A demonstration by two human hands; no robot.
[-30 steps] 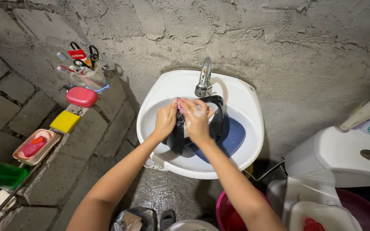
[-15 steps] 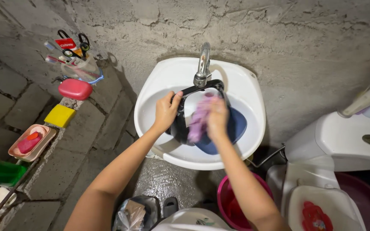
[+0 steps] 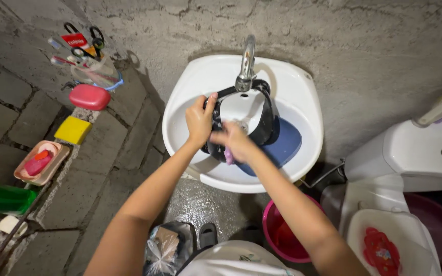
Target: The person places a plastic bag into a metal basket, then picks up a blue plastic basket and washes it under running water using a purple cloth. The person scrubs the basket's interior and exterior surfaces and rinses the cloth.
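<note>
Both hands are working inside the white sink under the tap. Left hand is gripping the rim of a black pot-like vessel with a white inside, fingers curled tight over its edge. Right hand is closing around a pink scrubbing cloth, pressing it against the vessel's lower rim. A blue lid is lying beside the vessel in the basin.

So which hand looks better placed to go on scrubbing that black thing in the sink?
The right hand, probably. It has the purple cloth against the black appliance in the sink. The left hand grips the appliance's rim, apparently steadying it, so it isn't free.
</note>
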